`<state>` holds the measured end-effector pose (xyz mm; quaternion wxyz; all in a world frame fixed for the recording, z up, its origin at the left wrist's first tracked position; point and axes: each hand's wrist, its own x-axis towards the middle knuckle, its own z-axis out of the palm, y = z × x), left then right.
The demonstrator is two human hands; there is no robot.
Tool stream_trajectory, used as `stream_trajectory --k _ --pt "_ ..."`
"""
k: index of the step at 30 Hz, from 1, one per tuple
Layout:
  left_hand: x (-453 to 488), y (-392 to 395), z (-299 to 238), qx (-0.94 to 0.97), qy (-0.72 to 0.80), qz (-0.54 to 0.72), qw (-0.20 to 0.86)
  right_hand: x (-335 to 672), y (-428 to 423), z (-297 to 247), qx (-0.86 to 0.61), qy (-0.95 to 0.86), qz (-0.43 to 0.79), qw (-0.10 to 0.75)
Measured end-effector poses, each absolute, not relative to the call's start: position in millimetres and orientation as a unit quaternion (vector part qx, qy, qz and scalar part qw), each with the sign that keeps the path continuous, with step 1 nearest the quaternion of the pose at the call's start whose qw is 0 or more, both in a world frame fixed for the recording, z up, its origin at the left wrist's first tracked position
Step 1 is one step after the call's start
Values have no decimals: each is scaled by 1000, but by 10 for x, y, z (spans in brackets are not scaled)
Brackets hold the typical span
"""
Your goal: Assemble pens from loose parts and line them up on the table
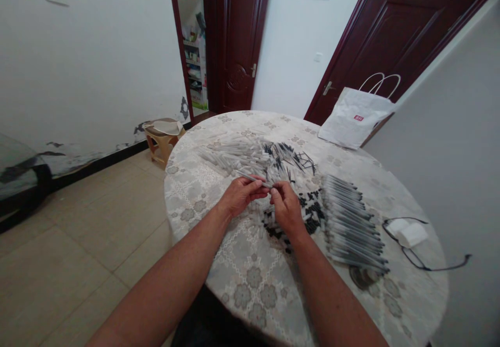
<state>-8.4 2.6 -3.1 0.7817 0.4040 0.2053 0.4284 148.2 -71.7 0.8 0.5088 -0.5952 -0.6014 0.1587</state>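
My left hand [242, 193] pinches a thin clear pen barrel [250, 176] over the round table [234, 274]. My right hand [286, 206] is closed at the barrel's right end, its fingertips pressed together on it. Behind the hands lies a heap of clear pen barrels and black-tipped refills [253, 154]. Small black caps [312, 217] are scattered beside and under my right hand. To the right a neat row of finished pens [351, 222] lies side by side.
A white paper bag [353, 118] leans on the wall at the table's far right. A white charger with a black cable [410, 235] lies at the right edge. A small stool [162, 136] stands on the tiled floor to the left. Dark doors are behind.
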Motion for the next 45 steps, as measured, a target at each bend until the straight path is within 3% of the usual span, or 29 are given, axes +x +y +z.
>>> stream_trajectory --k 30,37,41,45 --pt "-99 33 -9 500 264 458 686 1474 -739 171 -590 -633 181 467" --pt "-196 56 12 719 284 391 500 1622 -806 436 -614 -694 97 363" --pt "-260 59 -51 843 300 325 306 1781 -876 402 -662 -631 68 400" --pt "-258 39 -140 890 301 256 228 1835 -947 224 -664 -600 68 441"
